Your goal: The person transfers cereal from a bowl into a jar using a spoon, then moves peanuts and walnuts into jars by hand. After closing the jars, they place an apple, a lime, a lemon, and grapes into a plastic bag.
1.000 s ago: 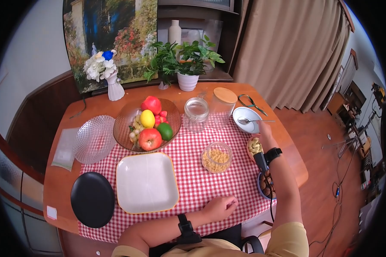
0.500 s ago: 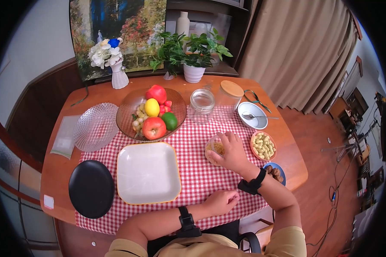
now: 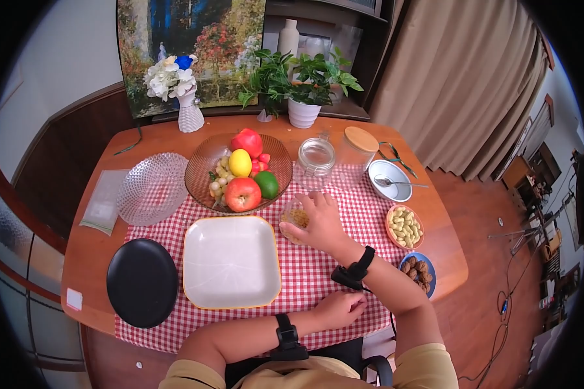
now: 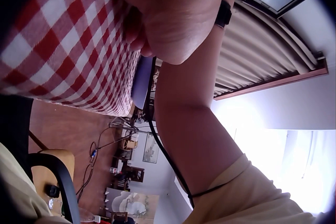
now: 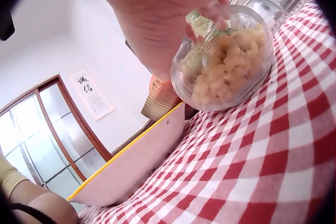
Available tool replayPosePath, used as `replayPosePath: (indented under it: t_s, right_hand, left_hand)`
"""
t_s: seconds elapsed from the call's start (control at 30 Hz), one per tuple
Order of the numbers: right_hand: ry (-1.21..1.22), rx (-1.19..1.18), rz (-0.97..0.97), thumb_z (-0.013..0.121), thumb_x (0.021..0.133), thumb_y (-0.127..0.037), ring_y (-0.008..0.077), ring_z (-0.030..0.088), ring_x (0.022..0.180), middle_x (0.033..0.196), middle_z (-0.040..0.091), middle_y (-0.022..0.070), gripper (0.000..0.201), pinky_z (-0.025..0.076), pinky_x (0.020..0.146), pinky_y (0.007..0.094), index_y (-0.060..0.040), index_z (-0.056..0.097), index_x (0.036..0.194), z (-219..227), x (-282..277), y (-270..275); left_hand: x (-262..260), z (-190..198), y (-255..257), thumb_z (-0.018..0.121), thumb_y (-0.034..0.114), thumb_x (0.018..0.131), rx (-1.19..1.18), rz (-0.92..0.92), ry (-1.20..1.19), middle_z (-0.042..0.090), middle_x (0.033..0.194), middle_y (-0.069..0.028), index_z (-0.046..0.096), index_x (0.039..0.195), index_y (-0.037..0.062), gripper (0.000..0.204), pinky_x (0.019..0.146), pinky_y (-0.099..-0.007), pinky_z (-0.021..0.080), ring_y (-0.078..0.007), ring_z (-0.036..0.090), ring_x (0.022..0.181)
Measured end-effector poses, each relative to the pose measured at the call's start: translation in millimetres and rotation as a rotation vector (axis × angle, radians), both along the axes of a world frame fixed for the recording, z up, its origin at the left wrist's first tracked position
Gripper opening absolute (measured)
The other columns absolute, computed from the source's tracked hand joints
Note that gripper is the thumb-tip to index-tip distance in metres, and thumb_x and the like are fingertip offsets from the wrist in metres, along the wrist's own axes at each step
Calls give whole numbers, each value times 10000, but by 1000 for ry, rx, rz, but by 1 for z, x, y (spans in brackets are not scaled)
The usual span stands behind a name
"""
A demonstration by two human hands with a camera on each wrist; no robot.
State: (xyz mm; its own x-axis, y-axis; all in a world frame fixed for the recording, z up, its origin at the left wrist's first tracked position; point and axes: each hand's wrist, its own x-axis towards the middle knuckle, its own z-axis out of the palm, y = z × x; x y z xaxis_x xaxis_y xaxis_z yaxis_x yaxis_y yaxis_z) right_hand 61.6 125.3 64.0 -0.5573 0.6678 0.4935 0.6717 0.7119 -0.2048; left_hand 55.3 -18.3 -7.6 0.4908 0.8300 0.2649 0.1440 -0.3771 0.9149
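Sitting within right grip (image 3: 322,225): clear bowl (image 5: 182,80)

The short sleeves (image 3: 428,369) are tan, the wrist straps (image 3: 283,322) black (each bears a boxy black module (image 3: 289,352)), and a thin black cable (image 4: 169,157) reaches one sleeve.

Right hand (image 3: 325,226) forward, gripping; left hand (image 3: 338,310) loosely curled.

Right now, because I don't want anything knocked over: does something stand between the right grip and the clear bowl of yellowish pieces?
Nothing visible does: the right grip is on the clear bowl itself. The white dish stands just to the bowl's left, beside that reach.
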Motion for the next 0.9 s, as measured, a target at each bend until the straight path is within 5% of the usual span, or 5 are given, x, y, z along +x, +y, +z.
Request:
replayPosePath:
  t_s: [0.33, 0.63, 0.73, 0.8, 0.9]
  right_hand:
    - [221, 11, 164, 661, 774, -400, 340, 513, 923, 1020, 546, 182, 483, 391, 826, 454, -30, 565, 1070, -4, 3, 11]
    - [164, 406, -304, 721, 698, -353, 341, 479, 1057, 1110, 524, 168, 527, 355, 887, 467, -42, 548, 1088, 63, 45, 126]
    - [88, 274, -498, 746, 649, -443, 349, 464, 1134, 1181, 518, 174, 694, 354, 941, 475, -57, 527, 1182, 77, 56, 154]
    - [38, -144, -672, 737, 622, -547, 371, 446, 1188, 1253, 487, 209, 865, 362, 987, 463, -63, 467, 1286, 83, 60, 167]
    - [26, -386, -579, 718, 618, -598, 389, 446, 1200, 1274, 459, 251, 938, 386, 994, 417, -75, 419, 1337, 77, 67, 189]
  left_hand:
    - [-1, -1, 0, 602, 148, 849, 23, 13, 8, 654, 744, -130, 619, 878, 30, 123, 578, -374, 496, -295, 636, 637]
    - [-3, 7, 0, 578, 183, 873, 21, -5, 18, 633, 713, -122, 614, 889, 21, 167, 566, -359, 481, -256, 623, 620]
    - [-5, 8, 1, 559, 195, 890, -19, -46, 10, 625, 703, -121, 602, 903, 20, 181, 570, -358, 471, -249, 606, 611]
    - [-4, 6, 0, 544, 194, 902, -36, -68, 49, 626, 704, -119, 586, 918, 21, 179, 576, -363, 462, -242, 595, 606]
    - [-5, 8, 1, 534, 203, 908, -64, -71, 67, 620, 701, -117, 576, 911, 32, 177, 581, -372, 455, -246, 587, 606]
